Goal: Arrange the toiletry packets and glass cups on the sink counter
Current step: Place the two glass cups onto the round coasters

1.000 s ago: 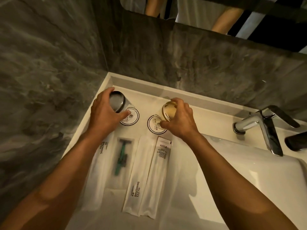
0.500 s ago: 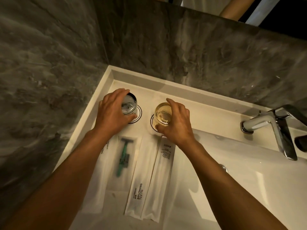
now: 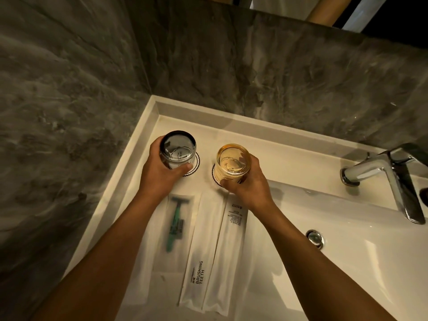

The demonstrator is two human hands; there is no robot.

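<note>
My left hand [image 3: 159, 172] grips a grey-tinted glass cup [image 3: 177, 149] standing on a round paper coaster [image 3: 196, 163] at the back left of the white sink counter [image 3: 289, 154]. My right hand [image 3: 245, 184] grips an amber glass cup [image 3: 232, 161] over a second coaster [image 3: 214, 176]. In front of the cups lie several white toiletry packets side by side: one showing a green razor [image 3: 176, 222], one printed BRUSHING TEETH [image 3: 200, 256], one with small print [image 3: 231, 246], and one partly under my left forearm [image 3: 141, 279].
A chrome faucet [image 3: 384, 174] stands at the right over the basin [image 3: 347, 262] with its overflow hole [image 3: 314, 237]. Dark marble walls [image 3: 69, 112] close the left and back. A mirror edge runs along the top.
Both cups went from tilted above the coasters to upright on them. My hands shifted from over the tops to the sides of the cups. The camera view tilted slightly.
</note>
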